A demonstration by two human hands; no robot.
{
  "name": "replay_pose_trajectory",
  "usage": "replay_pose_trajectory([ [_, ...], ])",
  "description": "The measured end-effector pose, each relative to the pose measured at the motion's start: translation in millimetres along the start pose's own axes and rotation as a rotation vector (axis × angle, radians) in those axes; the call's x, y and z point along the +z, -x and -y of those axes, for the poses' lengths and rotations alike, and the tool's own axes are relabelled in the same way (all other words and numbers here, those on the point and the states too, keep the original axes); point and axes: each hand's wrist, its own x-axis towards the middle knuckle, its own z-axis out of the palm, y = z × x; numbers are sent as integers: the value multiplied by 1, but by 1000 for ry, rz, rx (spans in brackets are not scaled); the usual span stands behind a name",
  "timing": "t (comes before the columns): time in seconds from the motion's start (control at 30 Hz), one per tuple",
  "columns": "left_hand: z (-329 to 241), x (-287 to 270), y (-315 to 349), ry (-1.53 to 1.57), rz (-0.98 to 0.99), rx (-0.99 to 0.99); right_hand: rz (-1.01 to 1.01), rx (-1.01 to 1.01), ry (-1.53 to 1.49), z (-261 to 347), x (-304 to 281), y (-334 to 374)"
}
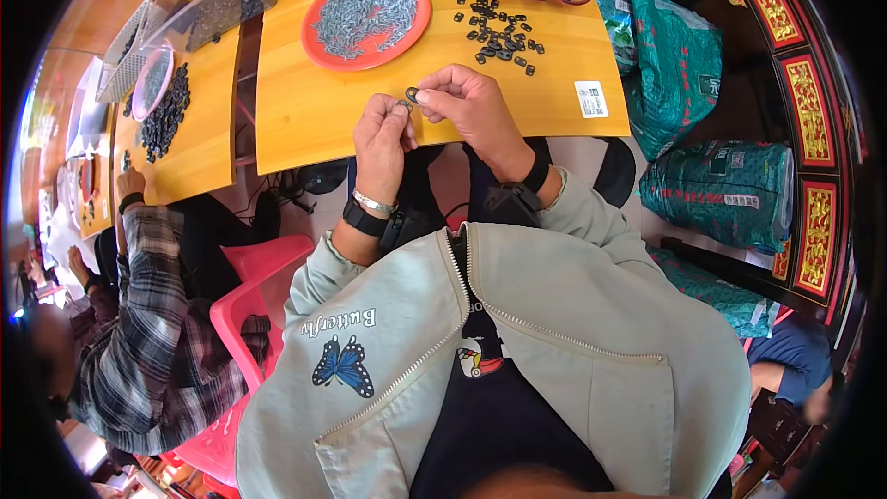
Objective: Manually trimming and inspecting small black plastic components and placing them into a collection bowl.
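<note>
Over the near edge of the yellow table (296, 120), my two hands meet fingertip to fingertip. Thumb and fingers of my right hand (476, 113) pinch a small black plastic part with a round hole (412, 93). My left hand (379, 143) is closed in a pinch just below that part; whatever its fingertips hold is too small to name. Beyond them sits a round red plate (310, 42) of small silver metal pieces (365, 17), which look like screws. Loose black plastic parts (499, 32) lie scattered to its right.
A dark red scalloped tray (580, 0) heaped with black parts stands at the back, beside clear bins (226, 5). A white label (591, 99) is on the table's right. Green bags (684, 83) crowd the right side. At left, a person in a plaid sleeve (152, 277) works at another table.
</note>
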Motion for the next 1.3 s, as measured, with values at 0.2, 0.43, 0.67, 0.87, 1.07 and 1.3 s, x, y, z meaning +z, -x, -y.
replay_pose_trajectory([
  [0.2,0,2,1,6,-30,14,-31,-49,90,-3,3,1],
  [0.43,1,3,1,3,-35,15,-5,-61,122,-7,4,2],
  [0.67,8,-1,1,78,-44,8,55,-70,127,-7,9,5],
  [0.87,7,2,0,219,-86,-97,51,-103,231,-10,11,6],
  [1.07,13,-2,0,213,-67,-107,-23,-221,439,-11,14,9],
  [1.3,7,-1,-1,138,-13,-132,-25,-219,524,-5,8,10],
])
